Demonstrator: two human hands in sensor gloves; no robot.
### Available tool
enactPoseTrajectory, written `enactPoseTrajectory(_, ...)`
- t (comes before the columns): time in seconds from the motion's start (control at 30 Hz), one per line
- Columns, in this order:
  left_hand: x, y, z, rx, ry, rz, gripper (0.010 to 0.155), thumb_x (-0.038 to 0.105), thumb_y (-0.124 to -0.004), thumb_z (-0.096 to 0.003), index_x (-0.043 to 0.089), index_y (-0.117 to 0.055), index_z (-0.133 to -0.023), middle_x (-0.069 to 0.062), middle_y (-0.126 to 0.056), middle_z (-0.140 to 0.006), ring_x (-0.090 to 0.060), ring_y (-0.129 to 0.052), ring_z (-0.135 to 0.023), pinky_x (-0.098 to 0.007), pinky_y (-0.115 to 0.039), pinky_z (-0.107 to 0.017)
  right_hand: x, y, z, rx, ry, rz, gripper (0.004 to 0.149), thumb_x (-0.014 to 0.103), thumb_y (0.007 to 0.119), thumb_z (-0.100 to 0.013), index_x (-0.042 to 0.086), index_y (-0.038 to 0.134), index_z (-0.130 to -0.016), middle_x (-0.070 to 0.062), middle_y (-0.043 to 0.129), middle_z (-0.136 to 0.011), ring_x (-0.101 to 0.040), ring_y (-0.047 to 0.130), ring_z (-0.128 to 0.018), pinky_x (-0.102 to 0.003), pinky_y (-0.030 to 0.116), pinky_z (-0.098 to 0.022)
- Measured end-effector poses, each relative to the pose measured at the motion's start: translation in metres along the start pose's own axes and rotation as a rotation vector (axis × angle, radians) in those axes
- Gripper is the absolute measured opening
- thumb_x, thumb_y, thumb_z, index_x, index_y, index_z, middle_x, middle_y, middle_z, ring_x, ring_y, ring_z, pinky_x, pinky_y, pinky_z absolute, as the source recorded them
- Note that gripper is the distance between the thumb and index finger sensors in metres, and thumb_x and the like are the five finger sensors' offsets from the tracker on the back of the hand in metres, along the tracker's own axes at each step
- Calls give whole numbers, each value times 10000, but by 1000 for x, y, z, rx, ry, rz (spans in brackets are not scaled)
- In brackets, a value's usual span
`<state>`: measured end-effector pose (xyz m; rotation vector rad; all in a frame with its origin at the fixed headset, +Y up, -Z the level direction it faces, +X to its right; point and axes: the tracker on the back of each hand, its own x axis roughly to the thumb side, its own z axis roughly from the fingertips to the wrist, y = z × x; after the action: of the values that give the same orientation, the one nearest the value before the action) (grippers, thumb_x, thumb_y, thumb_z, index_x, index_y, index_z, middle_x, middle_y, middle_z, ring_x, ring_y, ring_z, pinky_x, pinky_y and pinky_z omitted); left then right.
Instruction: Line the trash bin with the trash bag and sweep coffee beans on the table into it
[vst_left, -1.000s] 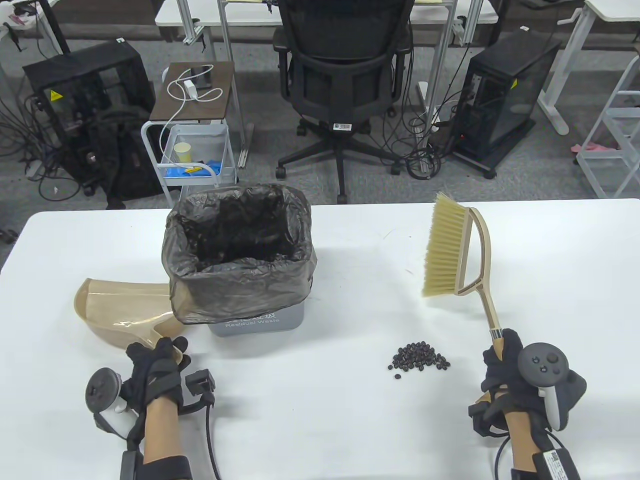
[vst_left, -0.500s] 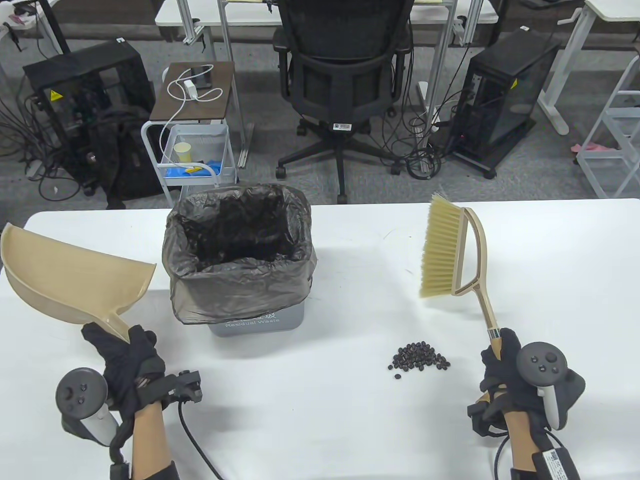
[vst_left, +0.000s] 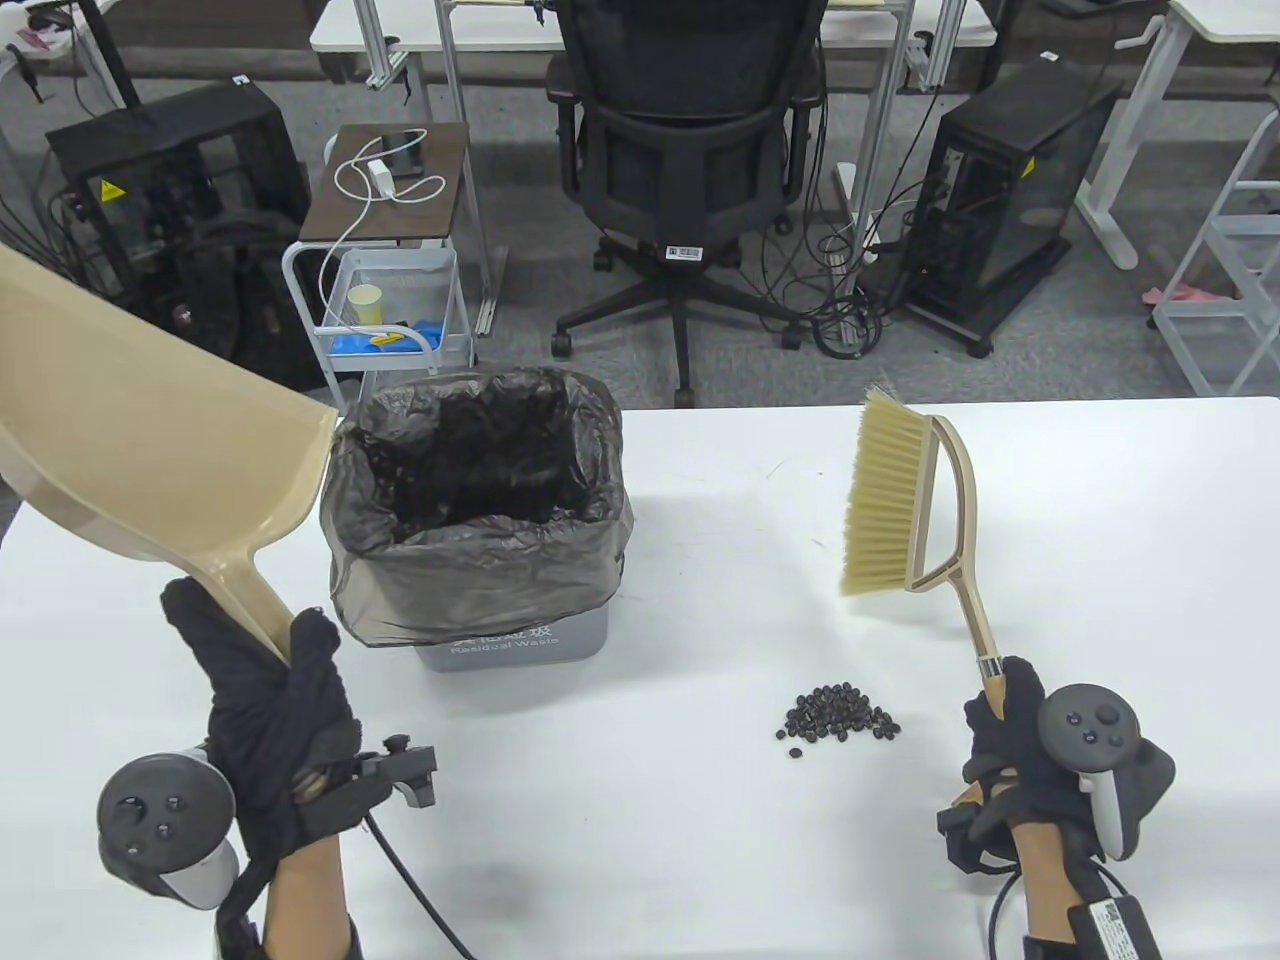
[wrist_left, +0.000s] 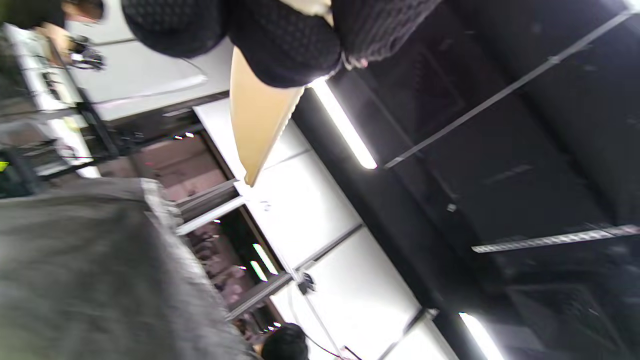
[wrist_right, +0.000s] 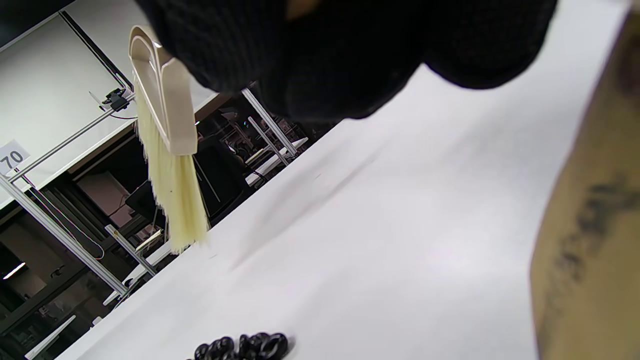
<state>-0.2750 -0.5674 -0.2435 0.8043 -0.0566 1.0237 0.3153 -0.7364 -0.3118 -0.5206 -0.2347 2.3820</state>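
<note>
A grey trash bin (vst_left: 515, 640) lined with a dark bag (vst_left: 480, 530) stands on the white table (vst_left: 640, 830). My left hand (vst_left: 265, 700) grips the handle of a beige dustpan (vst_left: 130, 440), held high at the left, its edge close to the bag's rim. In the left wrist view the dustpan (wrist_left: 257, 125) sticks out below my fingers. My right hand (vst_left: 1010, 730) holds the brush (vst_left: 900, 500) by its handle, bristles raised off the table. A small pile of coffee beans (vst_left: 838, 715) lies between bin and right hand. The right wrist view shows the brush (wrist_right: 167, 145) and beans (wrist_right: 242, 346).
Beyond the far table edge stand an office chair (vst_left: 690, 150), a small white cart (vst_left: 390, 300) and two black computer cases (vst_left: 180, 200). The bin sits left of centre. Cables trail from both wrists near the front edge.
My left hand took the dustpan off the table beside the bin and raised it up and to the left. The right hand and brush barely moved. The beans lie unchanged.
</note>
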Motion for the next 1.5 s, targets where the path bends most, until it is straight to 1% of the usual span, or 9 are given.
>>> enactPoseTrajectory(0.13, 35, -13, 5, -88, -126, -25, 845, 244, -811, -578, 78, -192, -1130, -238, -481, -1134, -174, -945, -655, -446, -825, -491, -1, -1, 0, -1, 0, -8, 654, 295, 814, -397, 120, 557, -972, -59, 865, -750, -196, 970, -386, -456, 800, -382)
enactPoseTrajectory(0.27, 60, -42, 14, -300, -214, 76, 795, 248, -806, -579, 66, -274, -1141, -253, -570, -1101, -163, -973, -601, -435, -848, -445, -2, -3, 0, -4, 3, -24, 654, 294, 820, -395, 119, 563, -970, -60, 869, -746, -198, 972, -383, -457, 801, -380)
enactPoseTrajectory(0.37, 65, -72, 23, -470, -220, 107, 753, 249, -791, -583, 68, -321, -1144, -248, -612, -1085, -154, -982, -578, -430, -854, -431, -2, -3, 0, -9, 5, -27, 652, 297, 821, -395, 120, 567, -968, -61, 871, -744, -197, 973, -379, -455, 803, -378)
enactPoseTrajectory(0.53, 42, -120, 34, -692, -99, 121, 722, 240, -781, -586, 59, -358, -1143, -255, -648, -1067, -157, -985, -562, -434, -850, -418, -5, -4, -1, -9, 19, -31, 650, 299, 829, -391, 121, 577, -964, -60, 879, -736, -197, 976, -373, -456, 804, -375)
enactPoseTrajectory(0.73, 3, -158, 53, -935, 54, 200, 718, 245, -779, -588, 50, -365, -1141, -257, -653, -1061, -149, -988, -556, -427, -855, -408, -7, -2, -3, -2, 35, -8, 651, 299, 832, -390, 119, 581, -963, -61, 882, -734, -198, 978, -369, -455, 807, -370)
enactPoseTrajectory(0.97, -51, -170, 66, -1076, 292, 289, 716, 257, -794, -579, 9, -406, -1128, -275, -703, -1015, -142, -1013, -516, -414, -877, -367, -7, 0, -3, 6, 49, 17, 656, 303, 828, -393, 119, 569, -967, -57, 879, -735, -191, 977, -360, -452, 809, -364)
enactPoseTrajectory(1.27, -93, -170, 73, -1164, 438, 313, 722, 288, -796, -577, -1, -420, -1121, -273, -735, -991, -132, -1033, -513, -389, -901, -354, -7, 2, 0, -14, 50, 71, 655, 305, 826, -393, 117, 571, -966, -60, 879, -734, -188, 978, -350, -449, 813, -355)
enactPoseTrajectory(1.4, -109, -170, 72, -1169, 483, 180, 722, 343, -801, -589, -18, -457, -1110, -260, -787, -948, -116, -1047, -494, -372, -908, -338, 1, 4, 1, -33, 32, 110, 655, 304, 824, -394, 118, 568, -967, -61, 876, -738, -189, 977, -353, -450, 811, -357)
enactPoseTrajectory(1.5, -117, -170, 71, -1231, 494, 87, 722, 391, -797, -600, 11, -467, -1118, -224, -814, -927, -117, -1051, -517, -372, -907, -355, 17, 2, 0, -28, 16, 146, 654, 301, 825, -396, 121, 569, -969, -63, 877, -739, -192, 977, -353, -453, 810, -358)
